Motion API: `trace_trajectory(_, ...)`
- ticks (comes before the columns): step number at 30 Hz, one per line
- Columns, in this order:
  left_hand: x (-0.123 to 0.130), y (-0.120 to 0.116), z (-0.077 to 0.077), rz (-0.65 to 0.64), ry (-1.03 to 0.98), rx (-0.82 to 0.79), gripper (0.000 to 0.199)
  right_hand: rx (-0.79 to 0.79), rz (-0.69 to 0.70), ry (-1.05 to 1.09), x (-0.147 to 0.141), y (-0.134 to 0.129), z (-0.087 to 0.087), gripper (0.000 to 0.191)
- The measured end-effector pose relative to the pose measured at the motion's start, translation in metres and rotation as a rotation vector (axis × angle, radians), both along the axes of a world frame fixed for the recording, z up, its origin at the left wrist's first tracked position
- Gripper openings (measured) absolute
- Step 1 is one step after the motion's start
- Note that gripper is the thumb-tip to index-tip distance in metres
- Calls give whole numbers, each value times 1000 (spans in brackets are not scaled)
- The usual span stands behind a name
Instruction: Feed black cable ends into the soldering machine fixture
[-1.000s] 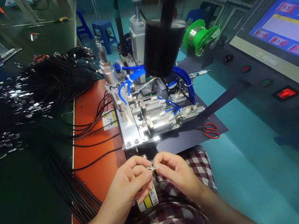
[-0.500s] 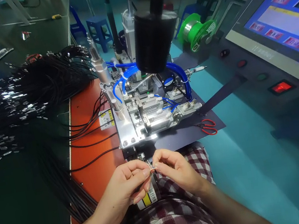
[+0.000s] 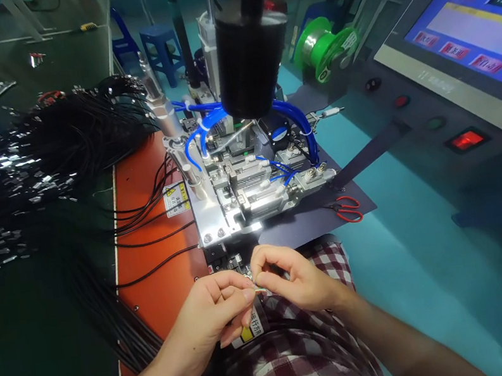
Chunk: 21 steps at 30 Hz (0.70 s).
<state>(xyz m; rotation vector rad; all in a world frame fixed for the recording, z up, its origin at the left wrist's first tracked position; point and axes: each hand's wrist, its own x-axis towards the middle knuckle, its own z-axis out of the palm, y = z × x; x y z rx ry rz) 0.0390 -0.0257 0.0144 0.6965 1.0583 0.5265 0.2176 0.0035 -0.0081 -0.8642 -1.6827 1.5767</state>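
Left hand (image 3: 213, 310): grip pinched on thin wires (image 3: 260, 290); right hand (image 3: 297, 276) at 3 o'clock, grip unclear; likely light, limp (best held near ends).

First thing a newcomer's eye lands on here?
Probably the silvery metal machine with looping bright-blue tubes, center frame beyond the two bare hands. Next, the vivid green plastic spool at upper right, and the glowing blue touchscreen along the right edge. At left, a large heap of black cables with shiny silvery ends stands out.
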Motion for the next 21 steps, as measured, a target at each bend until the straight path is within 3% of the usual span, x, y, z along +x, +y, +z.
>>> trace_trajectory(5,-1,2,4,123,16,-2,19,-186,-173,58,-5,-6,-6,12)
trace_trajectory(10,-3,4,4,143,2,-26,20,-419,-198,164,-11,-13,-12,22)
trace_trajectory(21,-3,3,6,158,-41,-36,19,-487,-227,236,-20,-13,-16,23)
